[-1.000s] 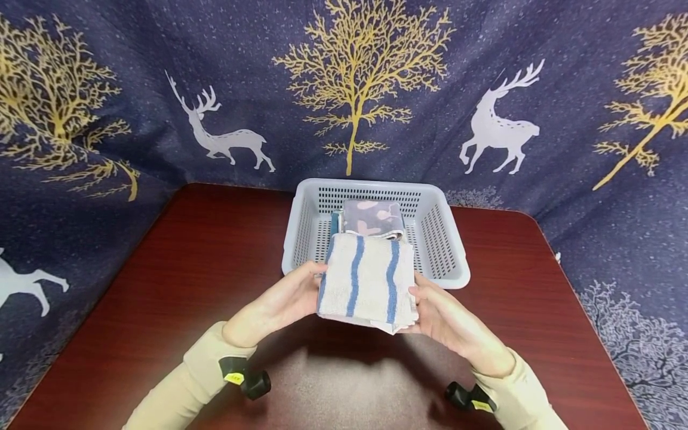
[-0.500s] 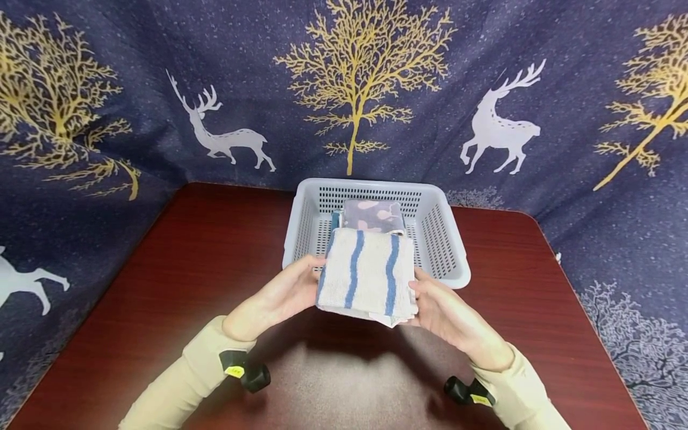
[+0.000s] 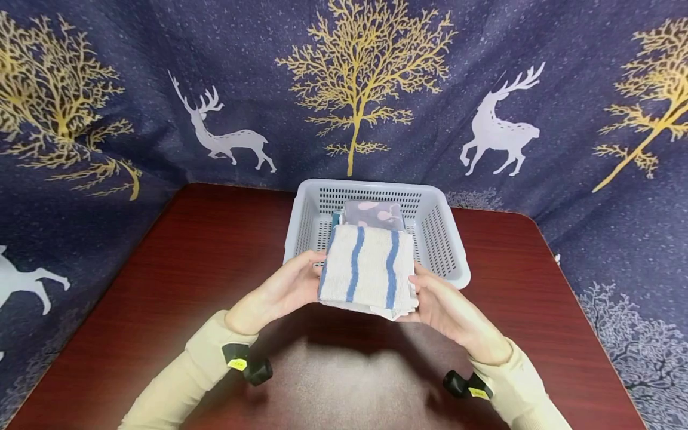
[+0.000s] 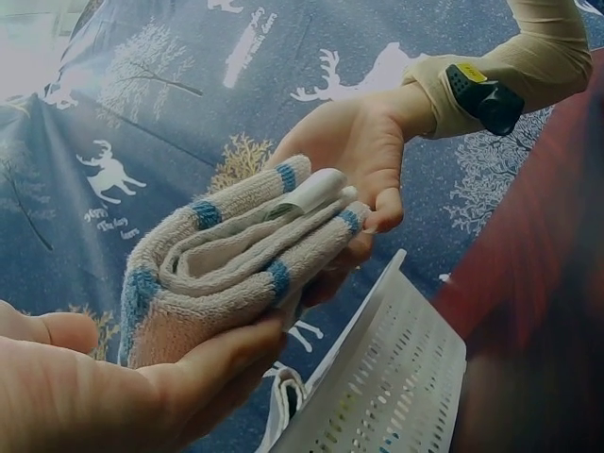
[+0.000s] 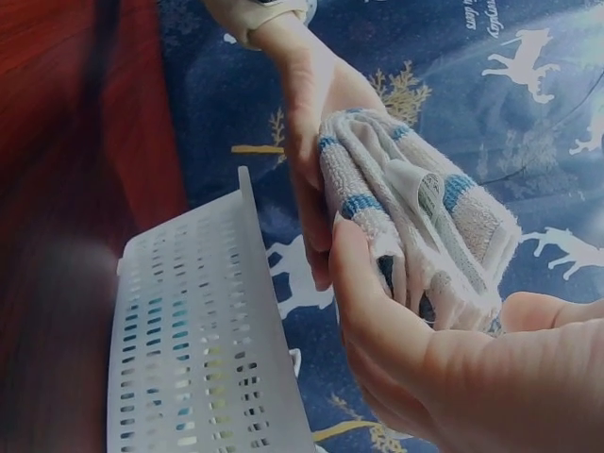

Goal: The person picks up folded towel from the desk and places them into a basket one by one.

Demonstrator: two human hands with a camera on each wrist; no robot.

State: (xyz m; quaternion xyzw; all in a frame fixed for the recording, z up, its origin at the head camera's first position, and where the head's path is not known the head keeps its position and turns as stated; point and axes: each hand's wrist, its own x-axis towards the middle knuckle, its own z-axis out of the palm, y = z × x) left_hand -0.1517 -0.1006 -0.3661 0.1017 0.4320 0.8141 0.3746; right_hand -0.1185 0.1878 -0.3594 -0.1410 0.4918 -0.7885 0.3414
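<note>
A folded white towel with blue stripes (image 3: 368, 266) is held up between both hands, over the near side of the basket. My left hand (image 3: 282, 292) grips its left edge, and my right hand (image 3: 454, 310) grips the right edge. In the left wrist view the towel (image 4: 236, 255) shows its thick folded layers, with fingers beneath it. A pale label (image 5: 415, 189) sticks out of the folds in the right wrist view. Behind the towel, a folded grey towel with pink shapes (image 3: 373, 215) lies in the pale blue plastic basket (image 3: 457, 263), partly covered from view.
The basket stands at the back of a dark red wooden table (image 3: 231, 239). A bit of teal cloth (image 3: 336, 218) shows beside the grey towel. A dark blue curtain (image 3: 236, 77) with printed deer and trees hangs behind the table.
Both hands have moved slightly forward with the striped towel, farther over the basket. It now hides more of the grey towel. The basket has stayed in place.
</note>
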